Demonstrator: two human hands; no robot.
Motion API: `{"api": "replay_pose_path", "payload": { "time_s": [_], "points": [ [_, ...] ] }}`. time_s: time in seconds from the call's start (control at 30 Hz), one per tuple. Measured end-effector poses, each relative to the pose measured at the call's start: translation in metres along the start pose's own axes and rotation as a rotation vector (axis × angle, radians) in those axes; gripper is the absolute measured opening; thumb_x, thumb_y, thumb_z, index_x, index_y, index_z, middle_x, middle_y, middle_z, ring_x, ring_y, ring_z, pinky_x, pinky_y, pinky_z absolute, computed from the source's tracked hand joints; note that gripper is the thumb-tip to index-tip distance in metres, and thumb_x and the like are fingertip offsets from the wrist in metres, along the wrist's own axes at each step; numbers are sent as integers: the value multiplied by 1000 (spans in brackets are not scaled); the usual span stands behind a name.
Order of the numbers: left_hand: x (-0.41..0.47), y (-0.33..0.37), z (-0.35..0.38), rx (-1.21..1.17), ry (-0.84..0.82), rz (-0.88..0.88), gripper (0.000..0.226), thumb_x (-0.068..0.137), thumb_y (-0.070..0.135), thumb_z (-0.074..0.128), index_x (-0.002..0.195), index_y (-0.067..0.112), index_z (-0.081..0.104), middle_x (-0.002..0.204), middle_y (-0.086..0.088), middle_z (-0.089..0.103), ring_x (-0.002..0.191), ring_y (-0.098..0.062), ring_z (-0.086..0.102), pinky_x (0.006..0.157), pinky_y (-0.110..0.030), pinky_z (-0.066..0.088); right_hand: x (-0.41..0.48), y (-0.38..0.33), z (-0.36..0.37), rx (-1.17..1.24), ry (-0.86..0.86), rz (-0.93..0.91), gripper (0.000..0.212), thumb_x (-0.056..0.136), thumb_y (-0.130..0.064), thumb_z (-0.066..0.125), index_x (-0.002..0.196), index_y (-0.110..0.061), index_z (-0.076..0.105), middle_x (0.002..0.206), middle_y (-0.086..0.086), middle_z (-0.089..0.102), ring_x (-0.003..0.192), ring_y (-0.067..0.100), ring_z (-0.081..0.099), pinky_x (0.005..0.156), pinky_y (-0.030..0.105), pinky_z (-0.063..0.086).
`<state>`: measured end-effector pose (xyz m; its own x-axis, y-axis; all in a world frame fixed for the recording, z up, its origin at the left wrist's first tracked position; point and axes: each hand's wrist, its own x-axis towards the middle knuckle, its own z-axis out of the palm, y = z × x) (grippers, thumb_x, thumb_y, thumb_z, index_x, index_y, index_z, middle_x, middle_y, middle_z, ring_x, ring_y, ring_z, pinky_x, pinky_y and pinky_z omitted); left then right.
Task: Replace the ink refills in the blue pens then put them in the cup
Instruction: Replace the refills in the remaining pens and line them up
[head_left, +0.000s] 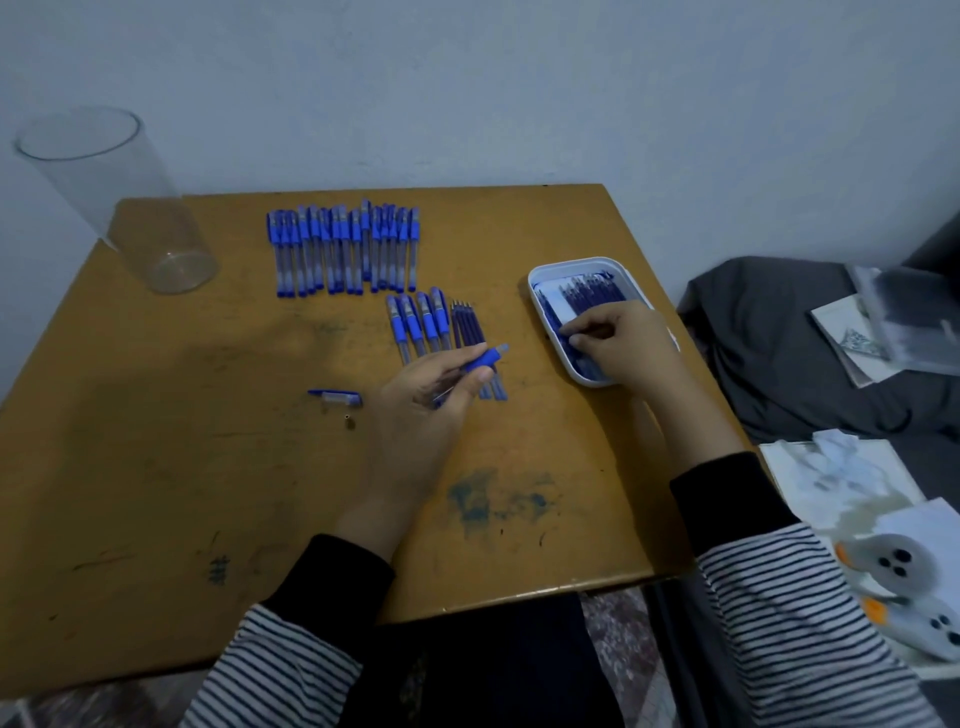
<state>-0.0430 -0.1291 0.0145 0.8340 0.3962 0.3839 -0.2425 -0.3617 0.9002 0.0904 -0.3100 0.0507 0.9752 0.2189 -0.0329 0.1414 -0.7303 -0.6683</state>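
My left hand (431, 387) grips an uncapped blue pen barrel (488, 357), its grip end pointing right. My right hand (621, 340) reaches into the white tray (540, 275) and pinches one of the dark blue refills (592, 293) lying there. A long row of capped blue pens (343, 249) lies at the back of the table. Several more pens (418, 322) and loose refills (467, 325) lie just beyond my left hand. A pen cap (336, 397) and a small metal tip (349, 422) rest to its left. The clear cup (124, 202) stands at the far left corner.
The wooden table (208, 467) carries ink stains near its front edge. Right of the table are a dark cloth (779, 353), papers (852, 338) and a white toy with orange parts (904, 571). A pale wall stands behind.
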Motion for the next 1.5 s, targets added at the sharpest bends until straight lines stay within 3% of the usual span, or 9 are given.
{"api": "replay_pose_path", "payload": {
  "time_s": [0.17,0.23,0.57,0.73,0.97,1.07,1.27,1.4,1.5],
  "points": [
    [0,2,0,14,13,25,35,87,16,77,106,44,66,101,23,69,97,1,70,84,-14,54,1,-1,-4,-16,-5,-5,11,90,-9,69,91,-18,74,78,-11,64,72,-1,57,70,10,48],
    [0,2,-1,13,7,36,34,87,17,77,107,43,66,102,25,68,97,2,69,85,-13,53,1,1,-6,-25,2,-8,11,89,-8,68,91,-18,75,78,-12,63,72,-2,57,67,12,47],
    [0,1,-2,52,-2,70,35,88,18,76,108,45,65,100,29,67,97,3,69,86,-16,54,1,-2,-11,-66,-43,-2,20,88,-8,66,100,-21,76,85,-9,66,86,6,61,65,9,42],
    [0,0,-1,58,1,70,34,88,19,76,109,44,66,102,25,69,97,3,69,87,-19,55,1,-4,-9,-100,-54,-22,16,90,-12,69,104,-17,76,91,-5,68,91,8,63,81,20,47],
    [0,1,-3,54,-9,75,36,88,18,76,109,45,65,103,25,69,98,1,69,87,-22,56,1,-3,-8,-60,-3,4,17,90,-10,67,101,-18,77,96,-3,72,92,10,64,81,23,49],
    [0,1,-3,48,-5,73,38,88,19,76,108,49,63,102,27,68,99,1,69,87,-22,56,-5,-1,-11,203,6,47,22,90,-7,66,103,-22,77,96,-8,72,97,11,66,84,26,53],
    [-1,1,-2,40,4,85,35,89,19,75,108,46,64,102,27,68,99,0,69,86,-24,58,-30,-21,2,920,-28,5,25,89,5,63,108,-8,73,95,4,76,92,11,70,80,19,54],
    [0,1,-2,57,14,120,34,89,19,75,109,43,65,102,30,65,98,2,69,85,-21,57,-45,-32,25,1226,111,-12,21,87,7,64,104,-4,70,98,9,73,97,20,67,90,29,54],
    [0,-1,-2,70,21,117,30,88,16,76,111,34,68,101,30,65,96,2,69,85,-20,57,-49,-36,38,1315,226,9,19,87,6,66,104,-2,70,97,9,72,98,21,66,94,32,54]
  ]
}}
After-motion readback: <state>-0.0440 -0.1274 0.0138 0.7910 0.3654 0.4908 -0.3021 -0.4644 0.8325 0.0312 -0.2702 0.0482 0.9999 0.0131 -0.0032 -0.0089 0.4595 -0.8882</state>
